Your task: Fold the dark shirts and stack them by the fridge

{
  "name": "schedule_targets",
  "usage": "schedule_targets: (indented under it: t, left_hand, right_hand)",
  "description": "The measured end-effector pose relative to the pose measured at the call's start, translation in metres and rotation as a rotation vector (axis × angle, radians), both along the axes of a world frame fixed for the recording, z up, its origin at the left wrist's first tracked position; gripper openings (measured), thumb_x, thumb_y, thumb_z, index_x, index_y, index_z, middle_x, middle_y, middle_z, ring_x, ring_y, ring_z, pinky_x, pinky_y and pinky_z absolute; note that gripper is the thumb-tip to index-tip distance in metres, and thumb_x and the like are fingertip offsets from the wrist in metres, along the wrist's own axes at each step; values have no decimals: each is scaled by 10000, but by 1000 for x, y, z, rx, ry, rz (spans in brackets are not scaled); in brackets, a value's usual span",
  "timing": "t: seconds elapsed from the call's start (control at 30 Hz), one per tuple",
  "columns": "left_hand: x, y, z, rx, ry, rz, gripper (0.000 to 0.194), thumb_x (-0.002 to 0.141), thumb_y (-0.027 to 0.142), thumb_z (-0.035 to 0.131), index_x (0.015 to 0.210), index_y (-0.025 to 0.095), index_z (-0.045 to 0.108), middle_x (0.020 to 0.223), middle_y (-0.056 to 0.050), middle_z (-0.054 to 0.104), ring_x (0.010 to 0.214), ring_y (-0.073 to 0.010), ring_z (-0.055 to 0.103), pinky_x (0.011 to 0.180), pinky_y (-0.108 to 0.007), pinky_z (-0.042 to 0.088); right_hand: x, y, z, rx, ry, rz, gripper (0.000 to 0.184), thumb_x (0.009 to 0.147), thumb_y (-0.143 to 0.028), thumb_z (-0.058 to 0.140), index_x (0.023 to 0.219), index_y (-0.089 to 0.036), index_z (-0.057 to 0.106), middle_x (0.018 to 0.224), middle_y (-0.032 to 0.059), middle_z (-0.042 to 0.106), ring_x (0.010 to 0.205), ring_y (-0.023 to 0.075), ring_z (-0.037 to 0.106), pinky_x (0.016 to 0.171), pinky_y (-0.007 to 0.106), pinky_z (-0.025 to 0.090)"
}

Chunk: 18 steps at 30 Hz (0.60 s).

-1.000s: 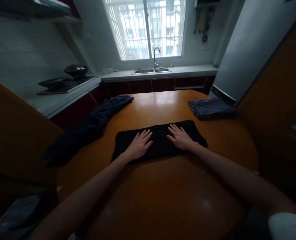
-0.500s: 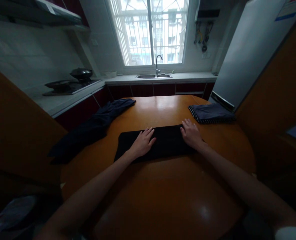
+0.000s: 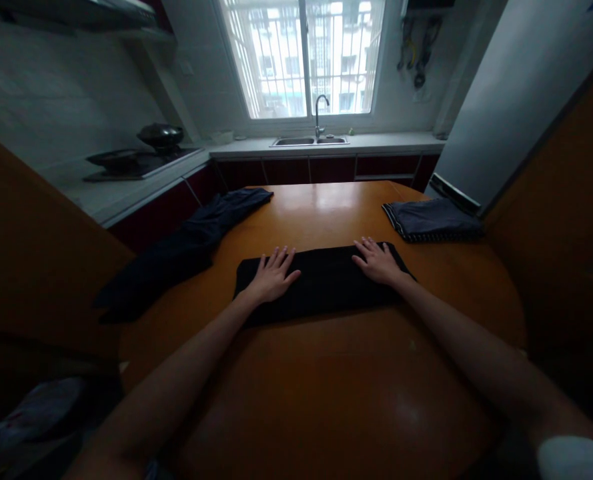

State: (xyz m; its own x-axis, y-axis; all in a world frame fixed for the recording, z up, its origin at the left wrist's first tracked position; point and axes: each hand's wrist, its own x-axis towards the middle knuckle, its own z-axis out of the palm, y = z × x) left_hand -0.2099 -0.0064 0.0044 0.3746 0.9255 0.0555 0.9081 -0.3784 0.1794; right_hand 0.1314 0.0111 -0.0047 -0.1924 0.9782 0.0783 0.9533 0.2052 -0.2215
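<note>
Folded black cloth lies flat nr the ctr of the wooden bench, long way approx 9 to 3 o'clock, R end angled slightly twd 2. Taking the cloth as clock ctr, 12 = away from the person: L hand palm down on its 9 o'clock half, fingers spread, tips nr the far edge. R hand likewise flat on the 2–3 o'clock part, fingers fanned, tips at the far edge. Hands well apart, black fabric visible btwn.

Dark navy garment, loose & creased, approx 9–10 o'clock, apart from the cloth. Folded grey cloth w/ striped edging at 2. Beyond the bench: sink & tap at 12, fridge at 2.
</note>
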Motion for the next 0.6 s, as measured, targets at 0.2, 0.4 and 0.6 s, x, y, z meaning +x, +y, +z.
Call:
schedule_targets:
  t: [0.2,0.4,0.6]
  left_hand:
    - [-55,23,-1,-23,2,216,668,1022,589,266,1592,245,303,1633,-130,325,1513,-351,262,1199,-606,175]
    - [-60,25,2,-3,9,262,648,1027,552,276,1570,205,347,1634,-147,314,1519,-375,230,1185,-665,138]
    - [-26,0,17,173,41,-8,632,1024,533,339,1573,220,343,1641,-121,309,1544,-312,182,1226,-596,94]
  right_hand:
    - [43,19,-11,-45,81,-171,652,1022,-554,302,1549,-181,398,1653,134,280,1539,291,192,1219,571,154]
    - [47,21,-13,-8,98,-205,643,1029,-518,307,1538,-139,408,1628,182,320,1521,291,254,1216,542,180]
    - [37,13,-3,114,37,-214,608,1017,-449,380,1531,-126,411,1634,192,299,1530,302,222,1208,566,182]
